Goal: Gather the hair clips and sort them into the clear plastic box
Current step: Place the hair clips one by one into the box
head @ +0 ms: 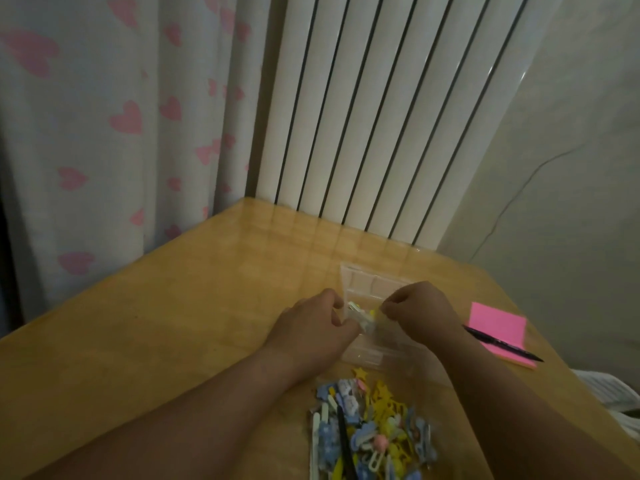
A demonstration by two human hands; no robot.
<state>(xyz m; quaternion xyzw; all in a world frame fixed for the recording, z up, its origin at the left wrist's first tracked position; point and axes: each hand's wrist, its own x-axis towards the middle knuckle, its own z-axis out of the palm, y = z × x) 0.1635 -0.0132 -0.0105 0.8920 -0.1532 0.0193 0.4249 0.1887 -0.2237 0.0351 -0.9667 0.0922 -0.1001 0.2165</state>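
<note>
A clear plastic box (372,285) with several compartments lies open on the wooden table (173,306). Over its middle, my left hand (311,329) and my right hand (419,313) both pinch a small clear packet (362,315) with pale yellow and white hair clips inside. Their fingers are curled on its two ends. Nearer to me lies a heap of hair clips (374,434) in blue, yellow, white and pink, partly on a clear wrapper. The lower half of the box is hidden behind my hands.
A pink sticky-note pad (498,327) lies to the right of the box, with a black pen (502,342) across it. A white radiator (381,116) stands behind the table, and a curtain with pink hearts (104,133) hangs at the left. The table's right edge is close.
</note>
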